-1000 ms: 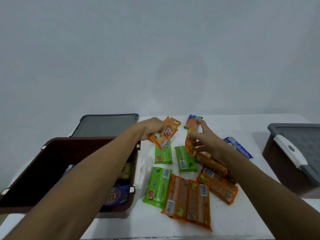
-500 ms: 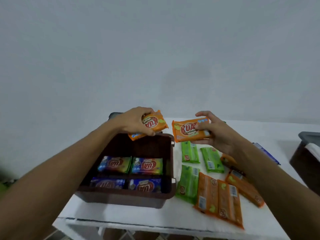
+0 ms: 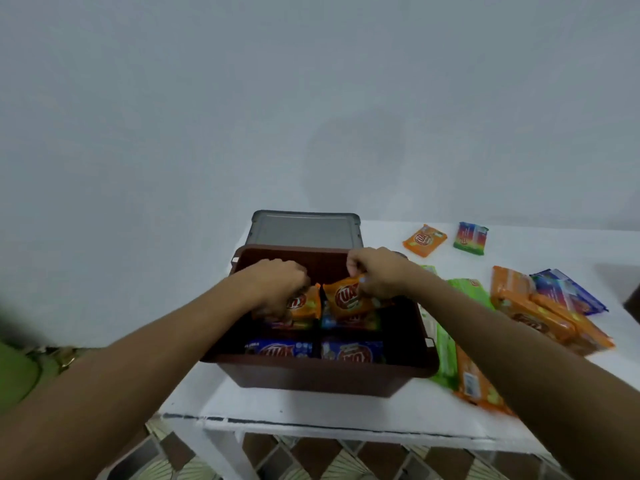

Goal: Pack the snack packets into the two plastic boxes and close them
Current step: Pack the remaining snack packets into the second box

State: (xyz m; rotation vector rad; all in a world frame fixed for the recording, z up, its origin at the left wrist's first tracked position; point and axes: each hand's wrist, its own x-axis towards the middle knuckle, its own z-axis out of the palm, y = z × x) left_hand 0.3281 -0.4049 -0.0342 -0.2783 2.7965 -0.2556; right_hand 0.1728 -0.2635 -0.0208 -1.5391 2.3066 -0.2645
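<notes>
Step in hand: loading brown box (image 3: pixel 311 367), near left on bench (image 3: pixel 346 410).
- Left hand (image 3: pixel 277 289): grip clamped on orange packet (image 3: pixel 306 303), low inside box, far-left part.
- Right hand (image 3: pixel 377 271): grip pinching 2nd orange packet (image 3: pixel 348 299), tilted, just beside the first.
- Box contents: blue packets (image 3: pixel 280 348) in near row; more pkts under the orange ones.
- Grey lid (image 3: pixel 304 230): off, behind box.
- Loose stock, right of box: green packets (image 3: pixel 446 355), orange pile (image 3: pixel 533 313).

Next, prob.: lay both flat, let go, fetch more from the right. Lid not yet on.
</notes>
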